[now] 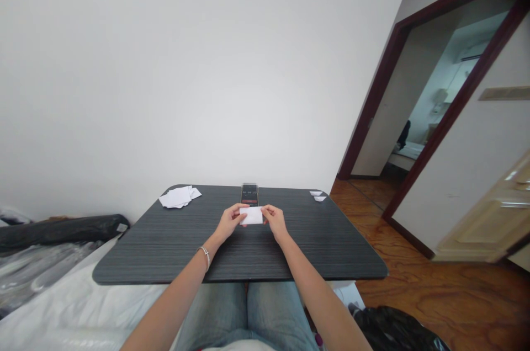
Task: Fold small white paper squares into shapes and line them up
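Between my two hands is a small white rectangle of paper (252,216), held up a little above the dark table (165,251). My left hand (230,221) pinches its left end, thumb in front. At the right end, my right hand (274,219) grips it between thumb and fingers. Just behind the paper a phone (249,194) with a dark screen stands at the far edge, its lower part covered by the paper. A loose pile of white paper pieces (179,197) lies at the far left. Two small folded white papers (318,196) rest at the far right.
A white wall (248,75) rises behind the table. To the left lie a black roll (62,231) and clear plastic wrapping. A black bag (393,329) sits on the wooden floor (414,268) at the right, below a doorway with a dark red frame (372,100).
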Motion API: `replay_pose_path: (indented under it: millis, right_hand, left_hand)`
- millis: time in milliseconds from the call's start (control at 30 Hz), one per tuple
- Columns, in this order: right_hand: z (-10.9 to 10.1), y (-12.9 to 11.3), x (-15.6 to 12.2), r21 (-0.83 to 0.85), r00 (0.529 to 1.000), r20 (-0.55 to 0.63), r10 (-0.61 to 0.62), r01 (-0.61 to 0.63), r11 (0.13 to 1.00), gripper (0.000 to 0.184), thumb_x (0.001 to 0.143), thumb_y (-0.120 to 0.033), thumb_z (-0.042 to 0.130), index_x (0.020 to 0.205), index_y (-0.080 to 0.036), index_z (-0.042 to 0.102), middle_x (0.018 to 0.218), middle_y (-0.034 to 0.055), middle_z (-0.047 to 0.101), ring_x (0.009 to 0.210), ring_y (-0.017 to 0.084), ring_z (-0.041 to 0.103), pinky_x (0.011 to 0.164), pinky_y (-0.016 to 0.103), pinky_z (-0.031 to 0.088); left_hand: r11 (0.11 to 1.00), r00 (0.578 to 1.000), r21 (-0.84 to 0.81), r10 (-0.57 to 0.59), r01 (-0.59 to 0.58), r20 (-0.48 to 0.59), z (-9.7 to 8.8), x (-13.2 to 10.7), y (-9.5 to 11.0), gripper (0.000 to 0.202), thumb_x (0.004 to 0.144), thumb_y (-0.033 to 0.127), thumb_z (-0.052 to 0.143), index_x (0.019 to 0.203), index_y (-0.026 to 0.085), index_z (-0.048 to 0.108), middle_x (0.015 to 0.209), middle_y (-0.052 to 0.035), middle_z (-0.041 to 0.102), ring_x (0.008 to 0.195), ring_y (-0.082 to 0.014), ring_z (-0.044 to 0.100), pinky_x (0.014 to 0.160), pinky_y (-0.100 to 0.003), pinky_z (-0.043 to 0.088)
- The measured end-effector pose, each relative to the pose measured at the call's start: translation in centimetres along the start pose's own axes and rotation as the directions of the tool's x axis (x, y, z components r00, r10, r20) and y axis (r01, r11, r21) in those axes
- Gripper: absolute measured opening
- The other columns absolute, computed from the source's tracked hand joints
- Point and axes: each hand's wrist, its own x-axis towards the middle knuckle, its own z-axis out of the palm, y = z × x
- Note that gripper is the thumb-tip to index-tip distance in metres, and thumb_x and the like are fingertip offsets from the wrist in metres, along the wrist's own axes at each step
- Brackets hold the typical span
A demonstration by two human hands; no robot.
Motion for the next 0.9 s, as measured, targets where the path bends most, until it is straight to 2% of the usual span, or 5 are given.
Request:
replay_pose_path:
  millis: [333,533,900]
  right_hand:
    - [0.18,-0.67,-0.24,0.038,0.999,0.004,-0.047,0.047,0.998,0.025,0.069,-0.035,0.058,0.084,-0.016,0.063,0.056,-0.0013,0.057,0.046,0.009,0.047,0.036,0.017,0.035]
    - [0.16,-0.59,-0.25,-0.066,0.998,-0.029,-0.061,0.059,0.996,0.022,0.069,-0.035,0.057,0.076,-0.014,0.063,0.055,-0.0001,0.059,0.042,0.009,0.046,0.035,0.018,0.036]
    - [0.22,-0.49,-0.51,-0.137,0.996,-0.069,-0.06,0.051,0.989,0.023,0.067,-0.035,0.059,0.07,-0.014,0.065,0.053,0.0011,0.061,0.043,0.011,0.051,0.035,0.019,0.038]
  left_hand:
    - [1.0,1.0,-0.003,0.006,-0.006,0.014,-0.01,-0.02,-0.28,0.039,0.07,0.03,0.06,0.102,0.01,0.052,0.08,-0.0064,0.063,0.065,-0.0146,0.058,0.05,-0.023,0.049]
    - [1.0,1.0,0.014,-0.006,0.006,0.019,0.09,-0.12,-0.07,0.039,0.069,0.031,0.06,0.102,0.011,0.053,0.081,-0.0063,0.063,0.064,-0.0145,0.059,0.05,-0.023,0.049]
    - [0.997,1.0,0.072,-0.005,0.006,-0.011,0.01,-0.06,-0.48,0.034,0.068,0.032,0.061,0.095,0.011,0.055,0.072,-0.0038,0.063,0.057,-0.0125,0.057,0.043,-0.021,0.048]
